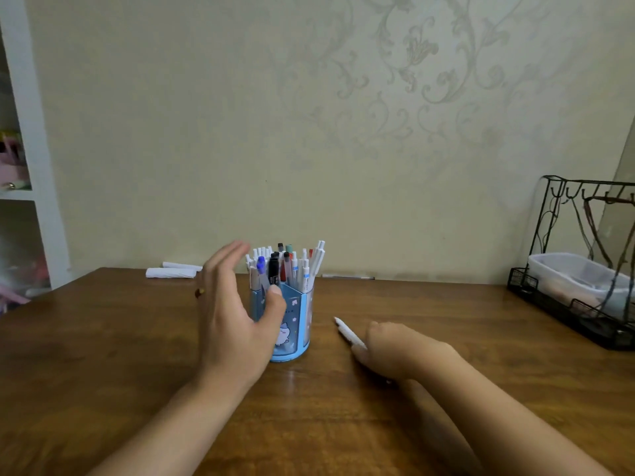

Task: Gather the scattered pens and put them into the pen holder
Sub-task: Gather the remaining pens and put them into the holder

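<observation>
A blue pen holder [296, 324] with a cartoon print stands in the middle of the wooden table [103, 338]. It is full of several pens [288, 266], mostly white, with a blue, a black and a red one. My left hand [233, 310] is open just left of the holder, fingers spread, thumb touching its front wall. My right hand [398, 348] lies on the table right of the holder, closed on a white pen [347, 331] whose tip points up and left.
A black wire rack [580, 262] holding a clear plastic box stands at the table's right edge. White rolled papers [171, 270] lie at the back left by the wall. A small brown object [199, 292] sits left of my left hand. White shelving stands at far left.
</observation>
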